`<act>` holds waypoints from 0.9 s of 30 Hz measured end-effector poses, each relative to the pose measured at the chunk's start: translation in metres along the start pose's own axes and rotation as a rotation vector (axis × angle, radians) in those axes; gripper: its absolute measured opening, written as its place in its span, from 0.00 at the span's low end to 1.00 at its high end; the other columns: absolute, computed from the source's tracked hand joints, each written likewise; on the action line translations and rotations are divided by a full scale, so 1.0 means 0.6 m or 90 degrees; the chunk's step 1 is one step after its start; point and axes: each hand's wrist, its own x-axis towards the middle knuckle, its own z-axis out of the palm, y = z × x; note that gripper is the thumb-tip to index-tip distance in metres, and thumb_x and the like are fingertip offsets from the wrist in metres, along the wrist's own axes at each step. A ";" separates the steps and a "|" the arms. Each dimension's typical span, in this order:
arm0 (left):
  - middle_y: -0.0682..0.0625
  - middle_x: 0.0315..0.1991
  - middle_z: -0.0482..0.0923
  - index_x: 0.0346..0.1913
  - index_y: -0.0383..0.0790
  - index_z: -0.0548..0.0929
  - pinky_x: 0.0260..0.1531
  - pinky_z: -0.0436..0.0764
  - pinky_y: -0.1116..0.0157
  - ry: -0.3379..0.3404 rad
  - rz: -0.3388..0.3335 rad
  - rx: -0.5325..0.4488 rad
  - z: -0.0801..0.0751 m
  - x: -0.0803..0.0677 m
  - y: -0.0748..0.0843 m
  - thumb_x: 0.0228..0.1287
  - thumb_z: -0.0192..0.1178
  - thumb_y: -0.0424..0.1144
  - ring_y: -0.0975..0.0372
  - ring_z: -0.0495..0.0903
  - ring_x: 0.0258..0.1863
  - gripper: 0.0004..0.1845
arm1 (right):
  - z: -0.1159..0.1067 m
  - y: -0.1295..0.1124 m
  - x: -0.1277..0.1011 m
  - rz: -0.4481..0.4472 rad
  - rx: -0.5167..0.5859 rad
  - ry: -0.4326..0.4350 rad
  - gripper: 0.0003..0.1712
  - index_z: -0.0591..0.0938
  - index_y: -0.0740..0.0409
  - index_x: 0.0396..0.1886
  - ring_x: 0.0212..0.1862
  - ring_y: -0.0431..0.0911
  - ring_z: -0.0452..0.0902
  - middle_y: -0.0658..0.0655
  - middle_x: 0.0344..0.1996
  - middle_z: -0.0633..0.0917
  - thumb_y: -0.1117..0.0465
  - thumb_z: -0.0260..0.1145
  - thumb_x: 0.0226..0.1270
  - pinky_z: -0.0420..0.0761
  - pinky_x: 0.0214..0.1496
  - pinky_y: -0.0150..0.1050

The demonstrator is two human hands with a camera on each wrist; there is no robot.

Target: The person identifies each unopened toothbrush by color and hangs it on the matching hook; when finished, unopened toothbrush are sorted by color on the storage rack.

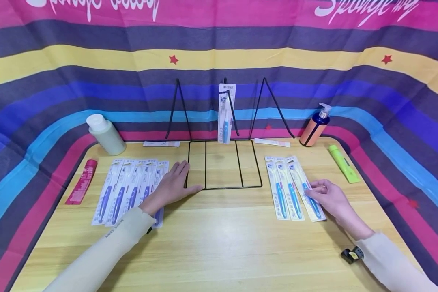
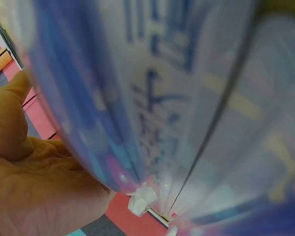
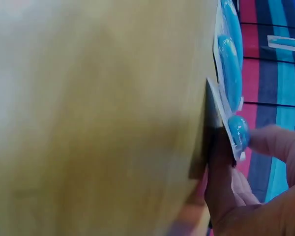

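My right hand (image 1: 330, 198) pinches the edge of a packaged blue toothbrush (image 1: 300, 178) between thumb and fingers. In the right wrist view that toothbrush pack (image 3: 239, 132) is tilted, one edge raised off the table. Two more blue toothbrush packs (image 1: 285, 190) lie just left of it. My left hand (image 1: 172, 184) rests at the front left corner of a black wire rack (image 1: 233, 188), fingers extended and thumb along its front bar. Under the left forearm lie several purple toothbrush packs (image 1: 118, 194), partly covered. One blue toothbrush pack (image 1: 224, 121) hangs on the rack's middle hook.
A pale bottle (image 1: 107, 136) and a red tube (image 1: 82, 182) stand or lie at left. At right are an orange pump bottle (image 1: 312, 132) and a green tube (image 1: 343, 162). Flat packs (image 1: 271, 142) lie behind, beside the rack. A striped cloth (image 1: 211, 40) encloses the table.
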 end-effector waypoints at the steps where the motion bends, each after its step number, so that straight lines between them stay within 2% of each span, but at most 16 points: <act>1: 0.29 0.86 0.46 0.84 0.23 0.53 0.80 0.49 0.35 0.000 0.001 -0.002 0.000 0.000 0.000 0.78 0.63 0.63 0.34 0.44 0.85 0.55 | 0.002 0.002 -0.001 -0.001 0.027 0.003 0.31 0.71 0.73 0.69 0.38 0.38 0.83 0.56 0.44 0.89 0.57 0.72 0.80 0.84 0.37 0.34; 6: 0.30 0.86 0.46 0.84 0.23 0.53 0.80 0.50 0.35 -0.003 -0.006 -0.004 0.001 -0.004 -0.003 0.77 0.64 0.63 0.34 0.43 0.85 0.56 | 0.014 -0.007 -0.015 -0.007 0.202 0.026 0.22 0.77 0.63 0.67 0.41 0.36 0.81 0.44 0.45 0.86 0.62 0.71 0.80 0.83 0.38 0.31; 11: 0.30 0.86 0.46 0.85 0.23 0.53 0.80 0.50 0.35 0.000 -0.003 0.003 0.003 -0.001 -0.006 0.77 0.63 0.65 0.34 0.44 0.85 0.56 | 0.031 -0.039 -0.038 -0.023 0.368 -0.001 0.18 0.80 0.53 0.64 0.46 0.38 0.83 0.47 0.50 0.84 0.65 0.72 0.79 0.86 0.44 0.32; 17: 0.30 0.86 0.47 0.84 0.23 0.53 0.80 0.50 0.35 0.000 -0.002 0.007 0.004 0.001 -0.005 0.77 0.63 0.64 0.34 0.44 0.85 0.56 | 0.080 -0.080 -0.061 -0.040 0.468 -0.057 0.17 0.83 0.51 0.64 0.54 0.40 0.83 0.49 0.56 0.85 0.67 0.69 0.81 0.86 0.54 0.33; 19: 0.30 0.86 0.47 0.84 0.23 0.53 0.80 0.50 0.35 -0.002 -0.003 0.004 0.002 0.000 -0.004 0.77 0.63 0.64 0.34 0.44 0.85 0.56 | 0.100 -0.094 -0.066 -0.057 0.492 -0.068 0.17 0.84 0.51 0.64 0.54 0.40 0.82 0.50 0.56 0.85 0.68 0.68 0.81 0.85 0.54 0.32; 22: 0.29 0.86 0.47 0.84 0.22 0.54 0.80 0.51 0.35 0.001 0.002 0.002 0.002 -0.001 -0.001 0.77 0.64 0.64 0.34 0.45 0.85 0.56 | 0.126 -0.118 -0.072 -0.100 0.523 -0.080 0.17 0.84 0.52 0.63 0.53 0.40 0.82 0.51 0.56 0.86 0.70 0.66 0.82 0.84 0.53 0.30; 27: 0.29 0.86 0.47 0.84 0.22 0.53 0.81 0.50 0.36 0.002 0.002 0.001 0.001 -0.002 0.001 0.77 0.64 0.63 0.34 0.44 0.85 0.56 | 0.157 -0.168 -0.076 -0.209 0.556 -0.087 0.17 0.84 0.54 0.60 0.54 0.41 0.81 0.51 0.58 0.84 0.75 0.63 0.81 0.83 0.56 0.30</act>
